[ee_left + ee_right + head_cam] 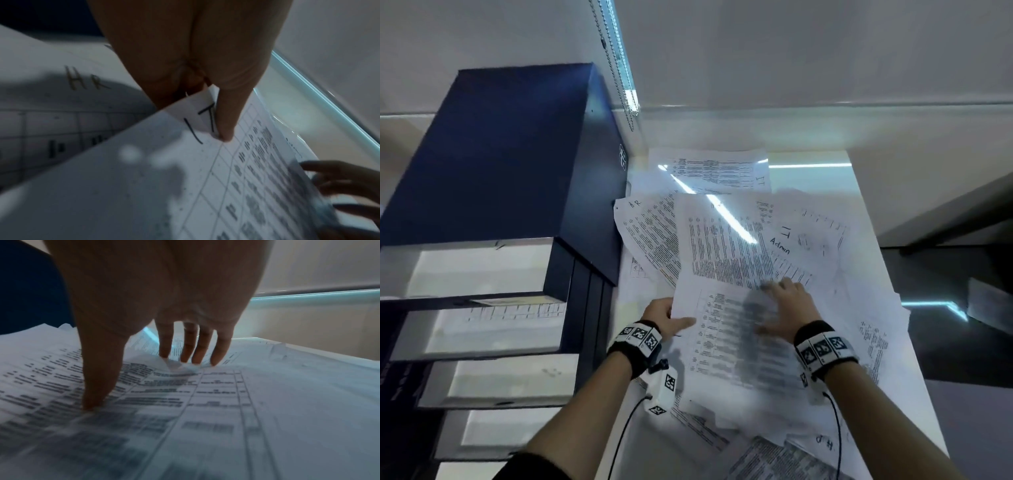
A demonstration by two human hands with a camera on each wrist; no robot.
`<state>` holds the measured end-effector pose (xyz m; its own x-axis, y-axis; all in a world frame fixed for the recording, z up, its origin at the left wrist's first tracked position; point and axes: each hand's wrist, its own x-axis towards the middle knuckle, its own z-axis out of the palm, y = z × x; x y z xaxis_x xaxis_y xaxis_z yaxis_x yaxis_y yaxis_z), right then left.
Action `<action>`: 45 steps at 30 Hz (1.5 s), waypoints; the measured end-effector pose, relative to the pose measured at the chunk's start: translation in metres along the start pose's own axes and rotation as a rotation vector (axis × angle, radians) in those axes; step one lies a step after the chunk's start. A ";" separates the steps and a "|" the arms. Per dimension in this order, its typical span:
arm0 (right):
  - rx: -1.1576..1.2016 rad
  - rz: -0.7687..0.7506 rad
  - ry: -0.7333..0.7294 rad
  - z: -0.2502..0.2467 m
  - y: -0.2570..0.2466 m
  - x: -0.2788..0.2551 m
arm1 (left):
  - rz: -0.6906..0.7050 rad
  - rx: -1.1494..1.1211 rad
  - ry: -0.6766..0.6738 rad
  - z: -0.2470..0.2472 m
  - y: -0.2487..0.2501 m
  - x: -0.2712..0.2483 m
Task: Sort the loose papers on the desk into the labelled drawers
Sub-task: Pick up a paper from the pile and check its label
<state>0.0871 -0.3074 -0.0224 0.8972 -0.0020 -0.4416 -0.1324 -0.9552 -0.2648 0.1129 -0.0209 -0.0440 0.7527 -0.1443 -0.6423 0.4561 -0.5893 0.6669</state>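
While the left hand (662,317) pinches the corner of a printed sheet (736,339) marked "IT", thumb on top and fingers under, the right hand (787,308) lies flat on that same sheet, fingers straight and spread, holding nothing. The sheet sits on top of a messy pile of loose papers (808,240) covering the white worktop (811,168); sheets marked "Admin", "IT" and "HR" overlap beneath and around it. Just left of the pile stands a dark blue drawer unit (500,164), with several drawers (482,329) pulled out in steps, some holding paper. A beaded blind cord (616,68) hangs behind the unit.
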 end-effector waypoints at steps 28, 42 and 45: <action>0.802 0.329 0.261 0.010 0.011 -0.011 | -0.003 -0.204 0.531 -0.003 0.059 0.034; 0.974 0.460 0.284 0.028 0.053 -0.026 | -0.021 -0.254 0.151 -0.015 0.007 -0.017; 0.955 0.432 0.244 0.021 0.047 -0.041 | -0.055 -0.145 0.086 -0.013 -0.011 -0.042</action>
<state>0.0356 -0.3460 -0.0346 0.7415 -0.4436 -0.5033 -0.6377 -0.2331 -0.7342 0.0825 0.0021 -0.0195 0.7600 -0.0429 -0.6485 0.5564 -0.4727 0.6834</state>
